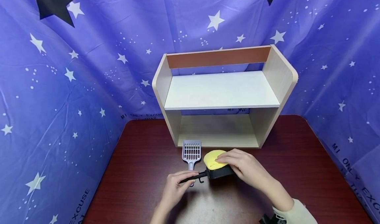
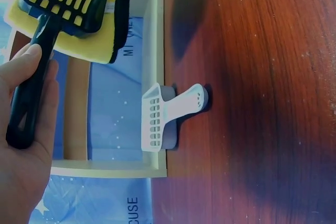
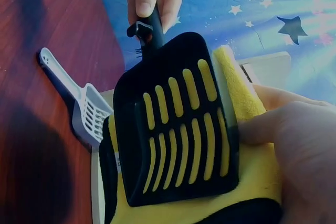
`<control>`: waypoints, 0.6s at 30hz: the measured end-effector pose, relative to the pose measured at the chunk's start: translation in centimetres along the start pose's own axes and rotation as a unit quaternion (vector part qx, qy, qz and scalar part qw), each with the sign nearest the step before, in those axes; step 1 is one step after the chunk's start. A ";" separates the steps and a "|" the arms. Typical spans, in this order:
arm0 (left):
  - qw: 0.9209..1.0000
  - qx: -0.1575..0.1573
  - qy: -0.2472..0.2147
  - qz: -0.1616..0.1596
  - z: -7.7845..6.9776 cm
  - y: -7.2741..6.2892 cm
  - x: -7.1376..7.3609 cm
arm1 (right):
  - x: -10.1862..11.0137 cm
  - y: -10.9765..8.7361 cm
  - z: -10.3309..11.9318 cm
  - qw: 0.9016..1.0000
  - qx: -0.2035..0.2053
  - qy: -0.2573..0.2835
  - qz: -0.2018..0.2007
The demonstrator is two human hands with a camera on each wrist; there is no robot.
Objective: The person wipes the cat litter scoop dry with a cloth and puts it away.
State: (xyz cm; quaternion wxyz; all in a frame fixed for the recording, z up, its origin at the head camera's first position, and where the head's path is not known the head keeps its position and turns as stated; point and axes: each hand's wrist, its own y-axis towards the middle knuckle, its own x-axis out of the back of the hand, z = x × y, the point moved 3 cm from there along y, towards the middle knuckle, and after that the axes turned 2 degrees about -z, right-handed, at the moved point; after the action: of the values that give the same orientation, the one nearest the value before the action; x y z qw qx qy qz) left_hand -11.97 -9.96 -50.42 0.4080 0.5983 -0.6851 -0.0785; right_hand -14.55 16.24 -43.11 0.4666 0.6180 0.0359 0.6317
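Starry curtain (image 1: 98, 69) behind a bench (image 1: 142, 171) with a shelf (image 1: 222, 90).
Left hand (image 1: 175, 186) grips the black scoop (image 1: 221, 173), nearer than the shelf; right hand (image 1: 248, 167) holds the yellow cloth (image 1: 212, 159) against it; grey scoop (image 1: 191, 156) at left.

One scoop (image 1: 219, 172) is black, another scoop (image 1: 191, 160) grey, the cloth (image 1: 212, 160) yellow and black, the tabletop (image 1: 139, 171) red-brown, the curtain (image 1: 98, 79) star-patterned violet-blue.
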 end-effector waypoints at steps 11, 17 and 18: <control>1.000 -0.004 -0.003 -0.016 0.0 -0.1 0.2 | 0.2 -0.2 -0.1 1.000 -0.009 0.013 0.011; 1.000 0.000 -0.011 -0.022 0.4 -0.2 0.4 | 0.4 -0.6 -0.5 0.999 -0.032 0.006 0.015; 1.000 0.005 -0.013 -0.022 0.5 -0.2 0.4 | 0.5 -0.7 -0.6 0.999 -0.036 0.007 0.015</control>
State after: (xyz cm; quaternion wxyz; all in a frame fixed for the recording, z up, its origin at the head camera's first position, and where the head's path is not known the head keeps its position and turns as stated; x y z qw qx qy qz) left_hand -12.11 -10.53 -50.64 0.3941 0.6144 -0.6773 -0.0921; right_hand -14.57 17.28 -43.35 0.4788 0.5968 0.0078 0.6439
